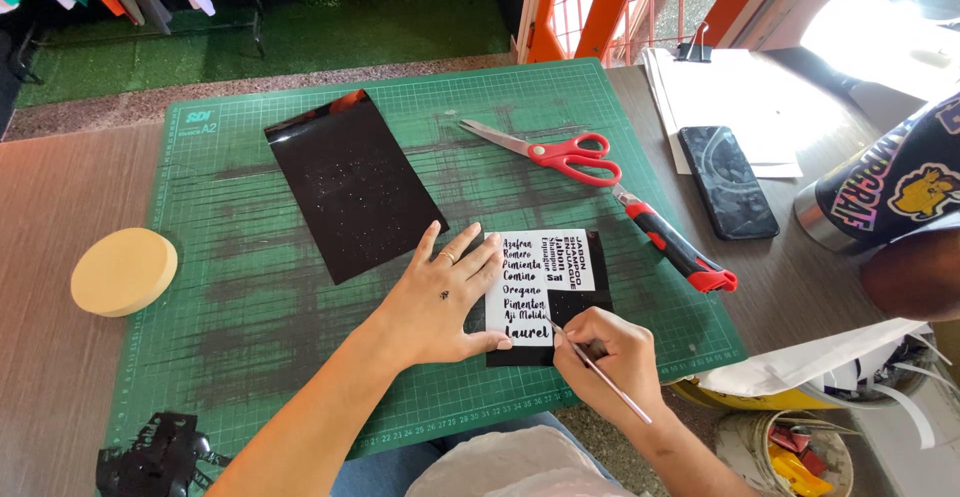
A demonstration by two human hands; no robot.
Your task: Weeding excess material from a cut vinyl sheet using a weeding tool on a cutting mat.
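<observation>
A small black vinyl sheet (583,302) with white backing and cut black lettering lies on the green cutting mat (260,307). My left hand (445,297) rests flat on the sheet's left edge, fingers spread, pinning it down. My right hand (610,357) pinches a thin metal weeding tool (600,372), its tip touching the sheet's lower part near the bottom word.
A larger glossy black sheet (350,182) lies on the mat's upper middle. Red-handled scissors (555,149) and a red-and-black utility knife (675,247) lie to the right. A phone (728,180), papers on a clipboard (740,97), a dark tumbler (890,192), a round beige disc (122,271) surround.
</observation>
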